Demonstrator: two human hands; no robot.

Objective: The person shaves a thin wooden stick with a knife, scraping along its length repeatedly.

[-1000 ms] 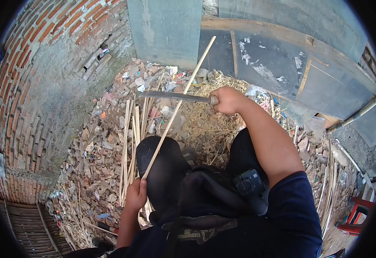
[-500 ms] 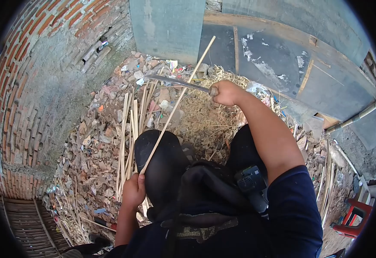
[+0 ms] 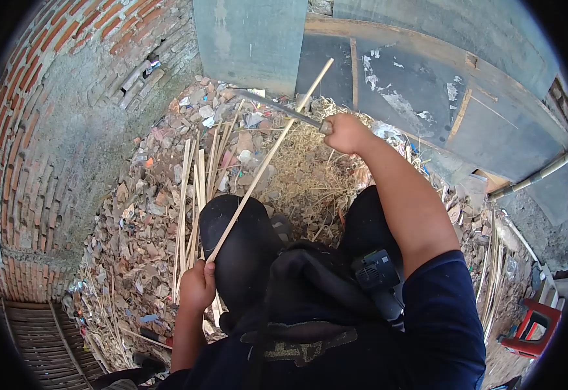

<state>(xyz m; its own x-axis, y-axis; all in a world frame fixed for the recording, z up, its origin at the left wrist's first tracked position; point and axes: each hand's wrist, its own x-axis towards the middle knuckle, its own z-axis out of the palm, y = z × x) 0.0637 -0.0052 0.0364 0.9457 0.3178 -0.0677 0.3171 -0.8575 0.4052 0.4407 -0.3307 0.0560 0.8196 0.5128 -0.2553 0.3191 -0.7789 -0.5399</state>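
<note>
My left hand [image 3: 197,285] is closed round the lower end of a long pale bamboo strip [image 3: 258,174], which slants up and away to the right over my left knee. In my right hand [image 3: 349,134] is the handle of a machete [image 3: 277,108]. Its long blade points left and crosses the strip near the upper end; whether the edge touches it I cannot tell. More cut strips [image 3: 201,179] lie in a loose bundle left of my knee, beside the left hand. Thin shavings [image 3: 306,166] cover the ground below the blade.
Rubble and litter [image 3: 147,221] spread over the ground. A brick wall [image 3: 30,175] rises at the left, and grey panels [image 3: 388,84] stand ahead. Another pile of strips [image 3: 490,286] and a red plastic stool [image 3: 532,330] are at the right.
The machete has shifted slightly up and right, its blade now sloping more steeply down toward my right hand. The strip's far end has moved a little to the right.
</note>
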